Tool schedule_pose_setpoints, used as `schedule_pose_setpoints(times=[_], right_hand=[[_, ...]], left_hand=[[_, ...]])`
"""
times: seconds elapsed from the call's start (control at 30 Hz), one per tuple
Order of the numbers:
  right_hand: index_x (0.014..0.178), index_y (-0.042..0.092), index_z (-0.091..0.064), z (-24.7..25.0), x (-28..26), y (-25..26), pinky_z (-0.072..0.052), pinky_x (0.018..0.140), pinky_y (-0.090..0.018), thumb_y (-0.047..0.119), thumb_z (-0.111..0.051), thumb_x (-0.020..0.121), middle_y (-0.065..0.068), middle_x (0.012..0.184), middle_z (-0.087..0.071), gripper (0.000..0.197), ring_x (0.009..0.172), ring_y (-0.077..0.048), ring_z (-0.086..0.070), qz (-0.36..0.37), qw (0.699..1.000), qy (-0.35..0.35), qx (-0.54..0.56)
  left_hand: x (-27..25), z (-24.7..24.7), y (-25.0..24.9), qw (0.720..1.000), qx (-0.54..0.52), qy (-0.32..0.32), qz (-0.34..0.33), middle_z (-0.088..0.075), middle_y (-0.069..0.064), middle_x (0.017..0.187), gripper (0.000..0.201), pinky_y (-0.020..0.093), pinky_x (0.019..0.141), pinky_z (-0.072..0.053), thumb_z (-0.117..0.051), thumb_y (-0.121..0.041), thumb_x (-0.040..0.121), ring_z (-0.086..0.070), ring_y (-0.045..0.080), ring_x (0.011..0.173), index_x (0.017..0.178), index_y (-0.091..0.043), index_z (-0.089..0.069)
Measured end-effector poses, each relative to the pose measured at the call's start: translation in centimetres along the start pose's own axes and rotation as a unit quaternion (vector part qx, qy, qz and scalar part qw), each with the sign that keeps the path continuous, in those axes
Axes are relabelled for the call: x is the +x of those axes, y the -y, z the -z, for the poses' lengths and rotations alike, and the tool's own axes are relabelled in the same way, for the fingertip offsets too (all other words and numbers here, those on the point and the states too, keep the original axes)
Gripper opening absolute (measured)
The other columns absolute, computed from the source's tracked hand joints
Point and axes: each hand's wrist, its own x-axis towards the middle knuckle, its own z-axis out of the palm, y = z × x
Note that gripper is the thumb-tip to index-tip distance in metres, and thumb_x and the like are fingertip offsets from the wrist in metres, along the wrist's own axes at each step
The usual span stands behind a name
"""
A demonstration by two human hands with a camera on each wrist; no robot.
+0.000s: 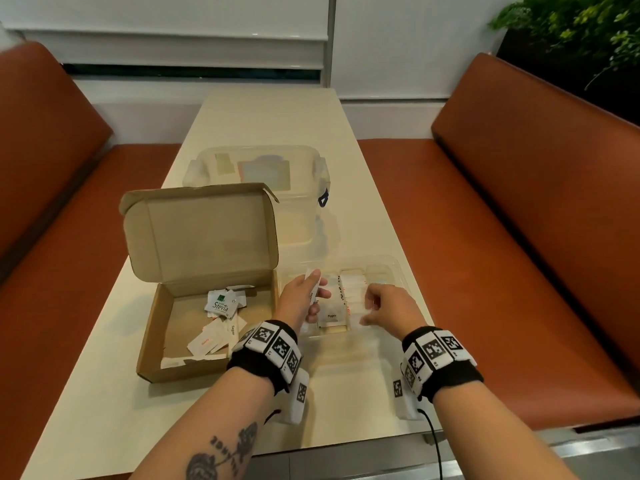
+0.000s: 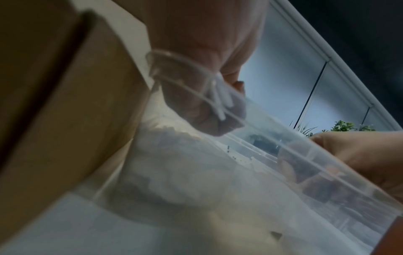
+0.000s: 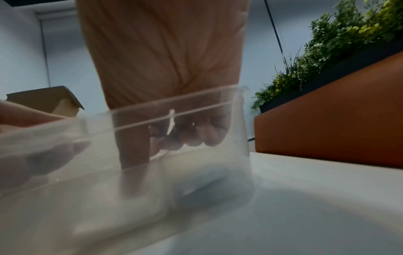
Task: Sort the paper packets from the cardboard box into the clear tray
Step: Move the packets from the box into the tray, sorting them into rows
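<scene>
Hands over clear tray [image 1: 398, 268], left [image 1: 300, 299] gripping packets [image 1: 312, 285], right [image 1: 388, 308] pinching one; lidded tub [image 1: 313, 202] behind.

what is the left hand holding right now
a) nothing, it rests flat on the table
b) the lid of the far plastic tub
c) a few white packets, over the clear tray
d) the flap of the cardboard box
c: the left hand grips a few white packets above the clear tray, beside the open cardboard box.
</scene>
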Motion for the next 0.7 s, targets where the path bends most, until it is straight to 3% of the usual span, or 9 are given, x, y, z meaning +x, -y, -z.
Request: schedule_pose_setpoints(times=[0.1,0.33,0.5,0.6,0.7], right_hand=[[0.066,0.023,-0.042,0.0,0.1,0.1,-0.035,0.054,-0.023,0.021,-0.083,0.063,0.007,0.069,-0.050,0.041,0.060,-0.008,-0.044,0.002,1.000,0.003,-0.002],[0.063,0.021,-0.040,-0.7,0.3,0.2,-0.037,0.055,-0.023,0.023,-0.083,0.064,0.006,0.070,-0.046,0.043,0.057,-0.010,-0.041,-0.008,1.000,-0.004,-0.020],[0.064,0.021,-0.042,-0.5,0.1,0.4,-0.035,0.054,-0.022,0.023,-0.083,0.065,0.006,0.069,-0.048,0.041,0.059,-0.011,-0.043,-0.008,1.000,-0.001,-0.017],[0.069,0.020,-0.046,-0.2,0.1,1.3,-0.036,0.056,-0.023,0.027,-0.077,0.072,0.006,0.070,-0.050,0.032,0.065,-0.012,-0.046,0.003,0.999,-0.038,0.007],[0.068,0.016,-0.054,-0.2,0.1,3.6,-0.040,0.058,-0.023,0.036,-0.070,0.080,0.004,0.066,-0.058,0.029,0.061,-0.011,-0.049,0.019,0.991,-0.079,0.102]], left_hand=[[0.2,0.1,0.1,1.000,0.004,0.002,-0.001,-0.059,0.005,0.081,0.031,0.017,0.039,-0.026,-0.041,-0.036,0.100,-0.035,0.010,0.045,0.097,-0.010,-0.057],[0.5,0.0,0.3,1.000,-0.005,0.015,0.024,-0.060,0.005,0.082,0.037,0.017,0.038,-0.028,-0.036,-0.038,0.101,-0.036,0.010,0.044,0.097,-0.010,-0.059],[0.4,0.2,0.3,0.996,-0.070,0.034,0.050,-0.061,0.011,0.080,0.027,0.016,0.036,-0.030,-0.033,-0.017,0.099,-0.038,0.011,0.041,0.103,-0.002,-0.056],[0.3,0.3,0.0,0.994,-0.103,0.027,0.038,-0.063,0.015,0.081,0.026,0.019,0.038,-0.038,-0.030,-0.004,0.096,-0.043,0.013,0.046,0.103,-0.001,-0.054],[0.1,0.4,-0.3,0.989,-0.146,0.013,0.005,-0.063,0.018,0.088,0.023,0.024,0.056,-0.054,-0.031,0.004,0.096,-0.060,0.021,0.065,0.107,0.000,-0.051]])
